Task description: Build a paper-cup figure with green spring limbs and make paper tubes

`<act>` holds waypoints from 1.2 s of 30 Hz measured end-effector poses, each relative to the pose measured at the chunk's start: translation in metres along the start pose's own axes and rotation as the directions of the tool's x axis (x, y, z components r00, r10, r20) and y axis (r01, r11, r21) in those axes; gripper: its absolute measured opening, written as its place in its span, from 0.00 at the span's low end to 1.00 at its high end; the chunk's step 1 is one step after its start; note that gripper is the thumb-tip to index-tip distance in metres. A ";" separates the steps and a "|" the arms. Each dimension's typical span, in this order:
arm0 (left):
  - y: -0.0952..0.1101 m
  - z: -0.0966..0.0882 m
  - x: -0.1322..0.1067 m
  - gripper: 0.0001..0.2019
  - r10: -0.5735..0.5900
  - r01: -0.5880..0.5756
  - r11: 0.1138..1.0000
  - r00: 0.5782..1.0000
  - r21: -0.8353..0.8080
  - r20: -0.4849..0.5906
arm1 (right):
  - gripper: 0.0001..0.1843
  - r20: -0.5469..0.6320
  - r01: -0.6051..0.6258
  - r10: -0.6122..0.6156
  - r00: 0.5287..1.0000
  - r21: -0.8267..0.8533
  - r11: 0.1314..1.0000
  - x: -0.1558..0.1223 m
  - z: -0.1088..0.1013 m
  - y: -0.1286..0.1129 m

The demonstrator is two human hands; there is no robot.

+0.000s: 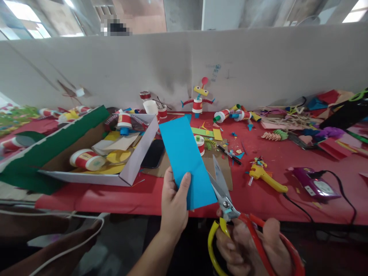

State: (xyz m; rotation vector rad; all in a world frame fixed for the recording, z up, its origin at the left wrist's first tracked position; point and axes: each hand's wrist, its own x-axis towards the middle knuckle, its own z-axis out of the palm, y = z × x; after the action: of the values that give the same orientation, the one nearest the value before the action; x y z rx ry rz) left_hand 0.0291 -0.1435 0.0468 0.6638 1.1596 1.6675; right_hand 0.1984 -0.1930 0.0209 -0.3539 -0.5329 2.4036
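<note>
A blue strip of paper [186,153] is pinched in my left hand [175,199], thumb across its front. It is held up slanted over the near edge of the table. My right hand [253,245] grips a pair of scissors [225,203] with one yellow and one red handle. Their blades are spread apart at the lower right edge of the paper; whether the paper lies between them I cannot tell. Behind the paper are a piece of brown cardboard [224,176], partly hidden, and a red and white paper cup [200,145].
A box [123,179] of cups and paper scraps stands left, beside a dark phone [153,153]. A yellow glue gun [267,178] and a purple power box [314,184] with cords lie right. A cup figure [197,104] stands by the white partition [115,69].
</note>
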 end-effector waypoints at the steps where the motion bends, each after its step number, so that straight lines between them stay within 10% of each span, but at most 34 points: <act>1: -0.001 -0.001 -0.001 0.17 -0.022 0.022 1.000 1.000 -0.018 0.000 | 0.45 0.019 0.006 -0.006 1.000 -0.021 1.000 0.002 0.001 0.000; 12: 0.016 -0.023 0.020 0.22 -0.420 0.421 0.897 0.907 -0.136 0.036 | 0.44 0.028 -0.045 0.051 0.998 -0.190 0.981 0.010 -0.003 0.006; 36: 0.020 -0.019 0.019 0.15 -0.335 0.335 0.941 0.942 -0.047 0.008 | 0.41 0.007 0.040 -0.039 0.999 -0.194 0.980 0.014 0.000 0.011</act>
State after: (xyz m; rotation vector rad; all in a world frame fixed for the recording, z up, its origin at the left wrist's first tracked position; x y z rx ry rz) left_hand -0.0020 -0.1351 0.0561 0.4080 1.1574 1.4003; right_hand 0.1822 -0.1922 0.0137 -0.4195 -0.7725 2.3200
